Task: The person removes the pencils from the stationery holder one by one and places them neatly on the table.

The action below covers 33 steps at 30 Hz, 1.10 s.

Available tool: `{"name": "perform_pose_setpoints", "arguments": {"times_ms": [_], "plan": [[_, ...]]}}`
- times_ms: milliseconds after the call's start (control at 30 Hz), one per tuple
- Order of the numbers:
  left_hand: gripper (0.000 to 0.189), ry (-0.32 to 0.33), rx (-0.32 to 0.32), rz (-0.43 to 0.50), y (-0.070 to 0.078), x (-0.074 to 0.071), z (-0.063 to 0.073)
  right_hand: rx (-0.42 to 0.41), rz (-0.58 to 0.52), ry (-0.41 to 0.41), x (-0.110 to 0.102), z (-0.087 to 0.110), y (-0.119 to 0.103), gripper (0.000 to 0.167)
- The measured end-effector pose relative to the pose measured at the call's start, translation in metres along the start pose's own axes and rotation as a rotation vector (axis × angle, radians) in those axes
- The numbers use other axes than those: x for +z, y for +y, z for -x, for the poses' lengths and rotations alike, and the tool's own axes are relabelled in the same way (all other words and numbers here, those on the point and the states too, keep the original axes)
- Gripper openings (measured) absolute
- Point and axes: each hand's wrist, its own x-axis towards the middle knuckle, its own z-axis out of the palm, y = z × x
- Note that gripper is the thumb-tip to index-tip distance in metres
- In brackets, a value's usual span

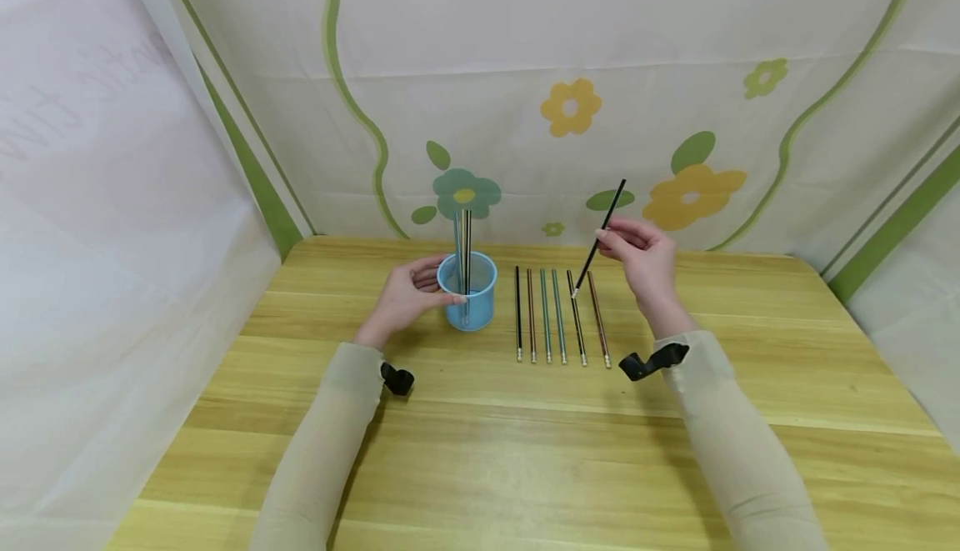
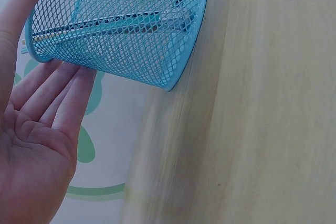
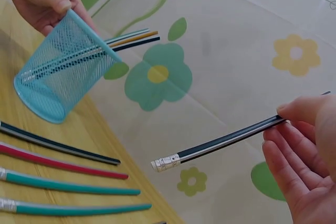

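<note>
My left hand holds a light blue mesh pencil cup at its rim, thumb on the near side and fingers on the far side. Several pencils lean inside the cup, their ends sticking out above the rim. Between thumb and fingertips, my right hand pinches a black pencil in the air. That pencil slants, with its white eraser end pointing down towards the table.
Several pencils lie side by side right of the cup, among them a black one, a green one and a red one. Behind the wooden table hangs a white cloth with printed flowers.
</note>
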Motion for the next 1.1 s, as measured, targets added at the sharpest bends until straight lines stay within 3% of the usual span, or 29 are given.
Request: {"name": "perform_pose_setpoints", "arguments": {"times_ms": [167,900,1100], "plan": [[0.074,0.002,0.004,0.003,-0.001,0.0,0.0,0.053,0.06,0.007,-0.012,0.003,0.002,0.04],[0.072,0.012,0.0,-0.009,0.001,0.002,0.001,0.195,0.102,-0.054,-0.064,0.013,0.022,0.042],[0.073,0.009,-0.006,-0.012,0.002,0.001,0.001,0.25,0.309,-0.171,-0.076,0.016,0.023,0.05]]}}
